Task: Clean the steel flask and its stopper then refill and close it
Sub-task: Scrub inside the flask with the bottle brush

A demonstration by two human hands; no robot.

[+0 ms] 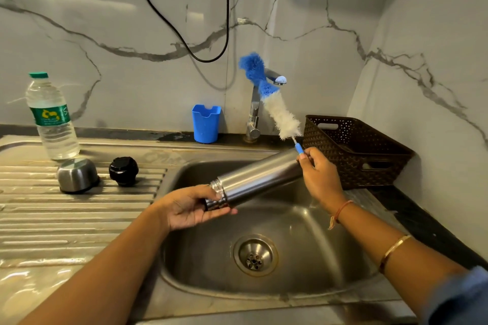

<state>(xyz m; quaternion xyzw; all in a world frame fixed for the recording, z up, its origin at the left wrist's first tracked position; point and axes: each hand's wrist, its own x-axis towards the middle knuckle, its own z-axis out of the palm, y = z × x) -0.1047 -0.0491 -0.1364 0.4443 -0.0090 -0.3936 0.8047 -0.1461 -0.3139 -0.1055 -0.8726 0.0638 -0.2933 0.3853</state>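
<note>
**Head view: flask held over sink, brush outside it**

- Steel flask (253, 179): near frame centre, above the sink (303, 232) basin, lying at a slant. The open threaded mouth points to 8 o'clock, the base to 2 o'clock.
- Left hand (190, 208): palm up, fingers curled under the flask's neck, gripping it at the mouth end.
- Right hand (319, 174): at the flask's base end, fingertips pinching the blue handle of the bottle brush (272, 103). Contact with the flask itself: cannot tell.
- Brush: fully outside the flask, bristles rising toward 11 o'clock from the hand, white section lower, blue section at the tip, crossing in front of the tap (254, 113).
- Black stopper (123, 171): on the drainboard (66, 208) at 9 o'clock of the flask, upright.
- Steel cup (77, 174): just beside the stopper at its 9 o'clock, upside down.
- Water bottle (51, 119): upright at 11 o'clock of the cup, green cap on.
</note>
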